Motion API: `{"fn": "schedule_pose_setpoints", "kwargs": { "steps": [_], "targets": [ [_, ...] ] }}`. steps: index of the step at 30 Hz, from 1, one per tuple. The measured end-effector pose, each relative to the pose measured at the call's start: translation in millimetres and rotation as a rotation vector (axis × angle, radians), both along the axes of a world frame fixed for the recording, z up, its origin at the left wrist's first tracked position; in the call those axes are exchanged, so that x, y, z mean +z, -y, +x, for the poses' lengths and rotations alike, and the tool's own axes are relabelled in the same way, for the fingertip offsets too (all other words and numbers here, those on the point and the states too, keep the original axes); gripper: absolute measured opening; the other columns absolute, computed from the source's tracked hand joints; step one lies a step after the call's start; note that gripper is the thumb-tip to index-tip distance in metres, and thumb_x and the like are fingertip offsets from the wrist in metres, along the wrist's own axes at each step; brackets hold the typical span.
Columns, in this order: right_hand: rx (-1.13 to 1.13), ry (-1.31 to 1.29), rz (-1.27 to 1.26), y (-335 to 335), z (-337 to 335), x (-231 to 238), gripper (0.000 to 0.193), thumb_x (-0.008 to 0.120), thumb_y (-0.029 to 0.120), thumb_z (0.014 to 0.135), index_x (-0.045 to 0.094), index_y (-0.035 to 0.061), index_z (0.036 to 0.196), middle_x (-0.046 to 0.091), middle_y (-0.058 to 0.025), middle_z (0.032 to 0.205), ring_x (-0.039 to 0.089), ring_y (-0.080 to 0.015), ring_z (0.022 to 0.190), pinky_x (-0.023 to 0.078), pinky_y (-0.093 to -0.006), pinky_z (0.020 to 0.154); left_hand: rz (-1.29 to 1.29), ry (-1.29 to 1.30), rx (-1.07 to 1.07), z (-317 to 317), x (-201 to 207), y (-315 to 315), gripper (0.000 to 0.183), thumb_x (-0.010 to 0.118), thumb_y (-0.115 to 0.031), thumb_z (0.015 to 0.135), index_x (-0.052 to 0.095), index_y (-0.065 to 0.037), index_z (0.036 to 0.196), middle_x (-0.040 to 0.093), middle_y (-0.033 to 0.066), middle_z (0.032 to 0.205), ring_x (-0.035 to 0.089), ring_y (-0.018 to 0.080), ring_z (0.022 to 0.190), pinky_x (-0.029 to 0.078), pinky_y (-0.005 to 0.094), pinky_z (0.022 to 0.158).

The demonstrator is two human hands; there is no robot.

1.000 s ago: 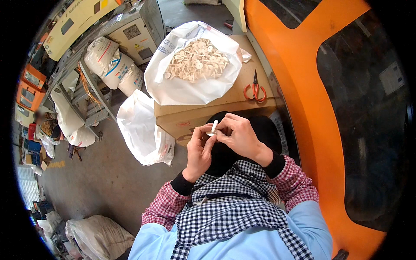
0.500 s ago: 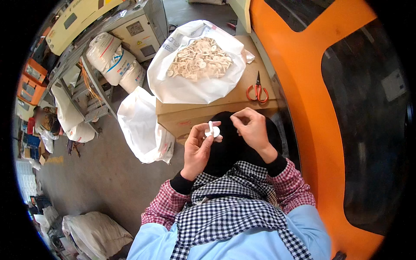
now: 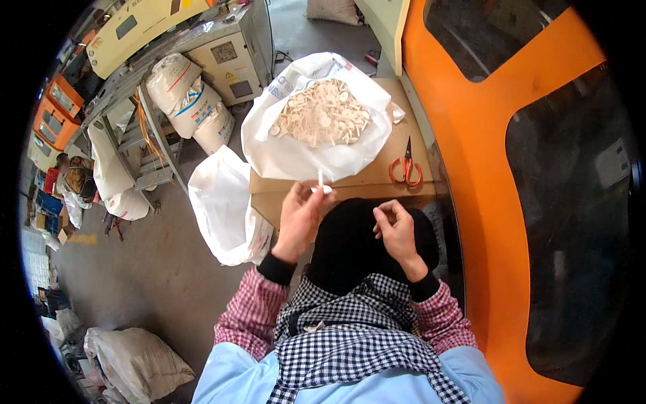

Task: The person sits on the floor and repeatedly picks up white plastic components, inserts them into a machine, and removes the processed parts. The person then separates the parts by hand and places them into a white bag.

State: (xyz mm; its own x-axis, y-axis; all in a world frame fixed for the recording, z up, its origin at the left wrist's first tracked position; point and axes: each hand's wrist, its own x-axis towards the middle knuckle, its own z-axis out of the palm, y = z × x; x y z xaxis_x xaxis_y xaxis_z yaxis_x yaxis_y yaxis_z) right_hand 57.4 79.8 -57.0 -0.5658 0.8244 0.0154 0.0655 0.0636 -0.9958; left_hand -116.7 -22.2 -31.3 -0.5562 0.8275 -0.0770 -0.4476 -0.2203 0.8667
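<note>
My left hand (image 3: 301, 217) pinches a small white plastic disc with a stem (image 3: 321, 189), the stem pointing up. It is close to the near edge of a white bag (image 3: 259, 145) on the cardboard box. That bag gapes wide over a heap of pale stemmed discs (image 3: 325, 114). Over my dark lap, to the right, my right hand (image 3: 398, 232) has its fingers curled and thumb against them; anything between them is hidden or too small to make out. Red-handled scissors (image 3: 406, 172) lie on the box, tips pointing away.
The cardboard box (image 3: 377, 172) stands before my knees. Left of it, a second white bag (image 3: 219, 202) stands open on the floor. An orange machine (image 3: 488, 168) rises close on the right. Farther left are stacked sacks (image 3: 178, 91) beside a metal frame; a large sack (image 3: 138, 363) lies lower left.
My left hand has moved forward to the near edge of the full bag, still holding the disc. My right hand has drawn back toward my lap. The whole view has shifted slightly.
</note>
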Motion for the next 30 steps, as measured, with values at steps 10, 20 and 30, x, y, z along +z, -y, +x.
{"fn": "schedule_pose_setpoints", "kwargs": {
  "steps": [10,20,30],
  "targets": [
    [0.005,0.001,0.204,8.9,-12.8,13.4,0.007,0.058,0.007,0.088,0.056,0.0004,0.086,0.056,-0.0025,0.070,0.055,-0.0076,0.054,0.044,-0.0196,0.046,-0.104,-0.170,0.165,-94.0,-39.3,-120.5,0.049,0.052,-0.020,0.093,0.032,0.004,0.131,0.046,0.0180,0.125,0.052,0.0268,0.109,0.042,0.0325,0.094],
    [0.344,0.282,1.229,43.3,-43.7,5.8,0.012,0.057,0.010,0.069,0.058,0.0023,0.078,0.055,-0.0079,0.079,0.055,-0.0221,0.078,0.047,-0.0319,0.065,-0.157,0.539,-0.121,23.3,-55.6,35.3,0.035,0.036,-0.023,0.099,0.051,0.005,0.114,0.057,0.0110,0.107,0.055,0.0176,0.092,0.047,0.0301,0.081],
    [0.409,0.170,0.988,74.0,-87.6,-17.1,0.007,0.065,0.010,0.066,0.062,0.0040,0.069,0.056,-0.0066,0.075,0.054,-0.0248,0.079,0.045,-0.0349,0.069,-0.169,0.472,-0.025,-8.0,-75.3,100.5,0.027,0.043,-0.005,0.095,0.049,0.007,0.118,0.056,0.0138,0.113,0.057,0.0202,0.100,0.050,0.0296,0.087]
  ]
}}
